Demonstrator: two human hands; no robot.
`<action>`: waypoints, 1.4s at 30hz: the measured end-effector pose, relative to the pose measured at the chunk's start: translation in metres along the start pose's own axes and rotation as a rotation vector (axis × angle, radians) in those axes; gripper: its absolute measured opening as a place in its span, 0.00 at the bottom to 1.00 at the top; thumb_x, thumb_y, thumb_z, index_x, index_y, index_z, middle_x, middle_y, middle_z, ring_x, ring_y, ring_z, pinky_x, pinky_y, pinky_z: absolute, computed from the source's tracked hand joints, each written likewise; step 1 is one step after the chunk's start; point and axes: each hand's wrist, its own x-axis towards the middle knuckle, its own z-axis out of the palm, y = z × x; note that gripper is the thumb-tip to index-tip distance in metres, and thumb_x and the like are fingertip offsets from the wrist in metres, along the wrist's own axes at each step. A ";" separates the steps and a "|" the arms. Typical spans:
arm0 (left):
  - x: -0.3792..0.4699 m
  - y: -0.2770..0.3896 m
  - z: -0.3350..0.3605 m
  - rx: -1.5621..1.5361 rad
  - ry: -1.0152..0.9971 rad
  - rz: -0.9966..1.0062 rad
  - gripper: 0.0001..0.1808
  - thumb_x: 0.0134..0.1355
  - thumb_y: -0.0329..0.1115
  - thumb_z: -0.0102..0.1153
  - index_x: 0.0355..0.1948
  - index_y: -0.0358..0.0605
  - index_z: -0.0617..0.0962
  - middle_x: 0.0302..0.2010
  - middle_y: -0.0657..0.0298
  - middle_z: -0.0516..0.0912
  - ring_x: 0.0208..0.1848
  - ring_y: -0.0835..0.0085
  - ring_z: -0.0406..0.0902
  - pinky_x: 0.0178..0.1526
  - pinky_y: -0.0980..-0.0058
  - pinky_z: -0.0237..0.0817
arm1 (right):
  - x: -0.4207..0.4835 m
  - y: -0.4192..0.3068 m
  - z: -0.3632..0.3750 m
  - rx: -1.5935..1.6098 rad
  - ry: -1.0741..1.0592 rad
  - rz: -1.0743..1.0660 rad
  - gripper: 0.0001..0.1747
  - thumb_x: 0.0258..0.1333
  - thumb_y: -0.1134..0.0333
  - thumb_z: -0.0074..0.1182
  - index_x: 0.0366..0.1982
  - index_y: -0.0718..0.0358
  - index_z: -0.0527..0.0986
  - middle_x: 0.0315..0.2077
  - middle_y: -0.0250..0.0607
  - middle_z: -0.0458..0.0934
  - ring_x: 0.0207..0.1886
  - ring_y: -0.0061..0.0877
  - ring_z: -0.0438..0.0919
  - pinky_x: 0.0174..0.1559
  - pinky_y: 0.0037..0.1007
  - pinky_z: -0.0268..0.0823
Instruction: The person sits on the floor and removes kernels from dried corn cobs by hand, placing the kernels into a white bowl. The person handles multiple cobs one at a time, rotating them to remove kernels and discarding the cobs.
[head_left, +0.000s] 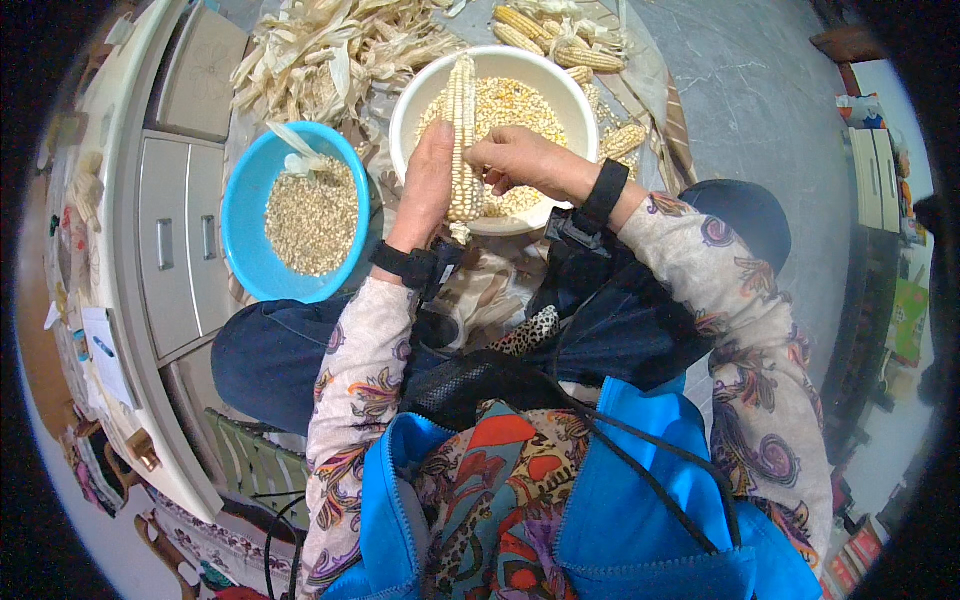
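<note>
My left hand (429, 176) grips a pale ear of dried corn (464, 150), held upright in the view over the near left part of a white bowl (400, 97). The fingers behind the ear are hidden. My right hand (523, 161) is at the ear's right side, its fingers curled and its fingertips against the kernels. Along that side the ear's edge looks whitish and uneven. Loose yellow and pale kernels (517, 101) cover the bottom of the bowl. At the ear's near end a short husk stub (460, 232) hangs over the bowl's near rim.
Left of the bowl stands a blue basin (244, 247) with pale grains (311, 217) and a husk piece. Dry husks (330, 60) are heaped beyond it. Several corn ears (525, 30) lie at the far right of the bowl. A drawer cabinet (176, 232) borders the left side.
</note>
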 end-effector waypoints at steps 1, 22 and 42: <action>0.000 0.000 0.001 0.064 0.008 0.020 0.24 0.67 0.46 0.37 0.51 0.34 0.68 0.45 0.54 0.74 0.45 0.68 0.70 0.50 0.73 0.60 | 0.000 0.000 0.000 -0.009 -0.005 0.008 0.18 0.48 0.58 0.47 0.15 0.65 0.71 0.15 0.33 0.71 0.18 0.20 0.70 0.24 0.23 0.67; -0.005 -0.011 0.001 -0.511 -0.017 -0.204 0.26 0.66 0.51 0.34 0.50 0.37 0.67 0.39 0.58 0.77 0.37 0.73 0.76 0.39 0.76 0.71 | 0.002 0.000 -0.008 0.427 -0.018 0.183 0.13 0.55 0.65 0.40 0.23 0.66 0.69 0.21 0.34 0.68 0.21 0.20 0.67 0.26 0.23 0.65; -0.005 -0.026 -0.007 -1.010 -0.121 -0.324 0.28 0.67 0.52 0.24 0.48 0.39 0.69 0.40 0.58 0.77 0.41 0.66 0.76 0.46 0.67 0.69 | 0.023 -0.017 0.002 0.301 0.032 0.121 0.11 0.53 0.67 0.38 0.26 0.66 0.69 0.17 0.33 0.68 0.18 0.19 0.65 0.21 0.21 0.60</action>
